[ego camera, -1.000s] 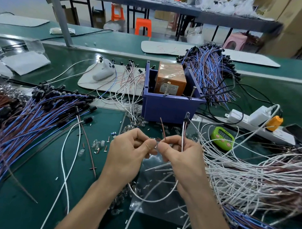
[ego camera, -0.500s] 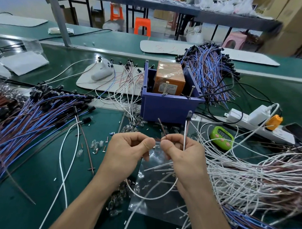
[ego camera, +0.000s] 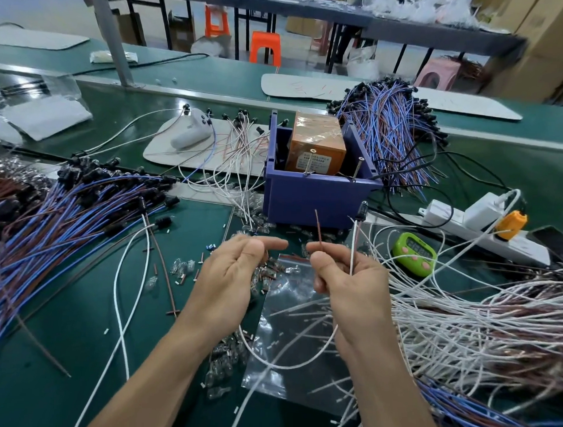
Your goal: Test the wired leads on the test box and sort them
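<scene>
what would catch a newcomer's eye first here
The two hands at the centre: the right hand holds a white lead and a thin brown wire upright, with the left hand beside it. Just behind them stands a purple bin holding an orange box. Big heaps flank them: blue and brown wires on the left, white wires on the right.

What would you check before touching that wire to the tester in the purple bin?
1. Lead in grip: ok, the right hand pinches the brown wire and the white wire.
2. Left hand free: ok, fingers relaxed, no wire in it.
3. Test box contacts: ok, both screws at the purple bin rim stand uncovered.
4. Path to the bin: ok, only small bulbs lie between.
5. Brown tip stripped bare: cannot tell.
</scene>
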A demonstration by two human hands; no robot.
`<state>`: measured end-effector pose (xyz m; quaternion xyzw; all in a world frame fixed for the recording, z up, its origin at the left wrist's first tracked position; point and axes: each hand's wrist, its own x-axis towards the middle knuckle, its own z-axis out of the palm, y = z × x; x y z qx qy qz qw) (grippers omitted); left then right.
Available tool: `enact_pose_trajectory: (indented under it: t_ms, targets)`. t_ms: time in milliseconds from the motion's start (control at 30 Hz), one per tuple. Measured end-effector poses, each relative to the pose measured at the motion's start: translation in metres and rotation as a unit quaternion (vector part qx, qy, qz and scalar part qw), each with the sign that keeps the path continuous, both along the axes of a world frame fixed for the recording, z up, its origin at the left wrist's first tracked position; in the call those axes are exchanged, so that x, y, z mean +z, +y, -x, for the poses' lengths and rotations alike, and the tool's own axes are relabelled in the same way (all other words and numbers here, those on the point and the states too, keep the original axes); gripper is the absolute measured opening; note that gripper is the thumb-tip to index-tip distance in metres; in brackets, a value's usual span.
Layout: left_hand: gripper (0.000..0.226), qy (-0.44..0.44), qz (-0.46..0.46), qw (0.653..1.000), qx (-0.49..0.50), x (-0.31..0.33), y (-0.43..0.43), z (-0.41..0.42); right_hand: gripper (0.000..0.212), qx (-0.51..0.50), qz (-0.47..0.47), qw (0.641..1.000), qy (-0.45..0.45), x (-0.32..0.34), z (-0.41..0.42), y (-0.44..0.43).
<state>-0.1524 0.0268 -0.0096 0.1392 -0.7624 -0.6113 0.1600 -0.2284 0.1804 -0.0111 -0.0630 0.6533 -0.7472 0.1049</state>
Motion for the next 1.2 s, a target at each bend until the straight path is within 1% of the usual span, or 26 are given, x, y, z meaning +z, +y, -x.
enact_pose_trajectory:
  t_ms: [67, 167, 267, 333, 433, 500, 567, 667, 700, 767, 867, 933, 967, 1033, 1100, 1200]
  targets:
    - [0.039, 0.032, -0.014, 0.999, 0.004, 0.002, 0.002, 0.0, 0.017, 0.03, 0.009, 0.999, 0.008, 0.002, -0.003, -0.001]
    - [0.04, 0.043, -0.057, 0.997, -0.032, 0.007, 0.01, 0.002, 0.01, 0.073, -0.004, 0.997, 0.024, 0.001, -0.012, -0.009]
    - [0.039, 0.045, -0.108, 0.991, -0.059, 0.008, 0.022, 0.003, 0.017, 0.104, -0.025, 0.994, 0.032, -0.003, -0.023, -0.02]
    - [0.04, 0.048, -0.121, 0.99, -0.054, 0.006, 0.026, 0.003, 0.018, 0.11, -0.031, 0.993, 0.035, -0.004, -0.028, -0.025]
    - [0.039, 0.041, -0.132, 0.989, -0.049, 0.007, 0.025, 0.002, 0.018, 0.121, 0.001, 0.993, 0.011, -0.005, -0.03, -0.028]
    - [0.037, 0.035, -0.138, 0.988, -0.058, 0.008, 0.025, 0.002, 0.012, 0.109, 0.02, 0.994, -0.002, -0.004, -0.031, -0.029]
    - [0.033, 0.035, -0.155, 0.986, -0.045, 0.007, 0.024, 0.003, 0.008, 0.07, 0.03, 0.997, -0.003, -0.003, -0.029, -0.027]
    - [0.019, 0.036, -0.13, 0.991, -0.018, 0.007, 0.021, 0.005, 0.005, 0.004, 0.017, 1.0, 0.009, -0.002, -0.022, -0.022]
    - [0.018, 0.036, -0.132, 0.99, -0.021, 0.007, 0.02, 0.005, 0.005, -0.005, 0.008, 1.0, 0.014, -0.002, -0.021, -0.02]
    - [0.025, 0.022, -0.154, 0.988, -0.02, 0.007, 0.018, 0.006, 0.006, -0.014, -0.009, 1.0, 0.026, -0.003, -0.019, -0.019]
    - [0.027, -0.011, -0.205, 0.978, -0.023, 0.007, 0.017, 0.009, 0.008, -0.025, -0.027, 0.999, 0.036, -0.004, -0.02, -0.019]
    - [0.037, -0.028, -0.255, 0.966, -0.042, 0.007, 0.014, 0.009, 0.012, -0.032, -0.018, 0.999, 0.031, -0.004, -0.02, -0.019]
    - [0.04, -0.034, -0.26, 0.964, -0.052, 0.007, 0.012, 0.008, 0.011, -0.034, -0.008, 0.999, 0.029, -0.003, -0.019, -0.019]
    - [0.035, -0.04, -0.232, 0.97, -0.055, 0.007, 0.011, 0.007, 0.005, -0.033, 0.006, 0.999, 0.039, 0.0, -0.018, -0.016]
    - [0.026, -0.03, -0.211, 0.977, -0.027, 0.007, 0.011, 0.006, 0.017, -0.031, 0.019, 0.998, 0.041, 0.004, -0.018, -0.013]
    - [0.026, 0.014, -0.194, 0.98, 0.041, 0.009, 0.012, 0.008, 0.026, -0.028, 0.047, 0.998, 0.032, 0.016, -0.019, -0.005]
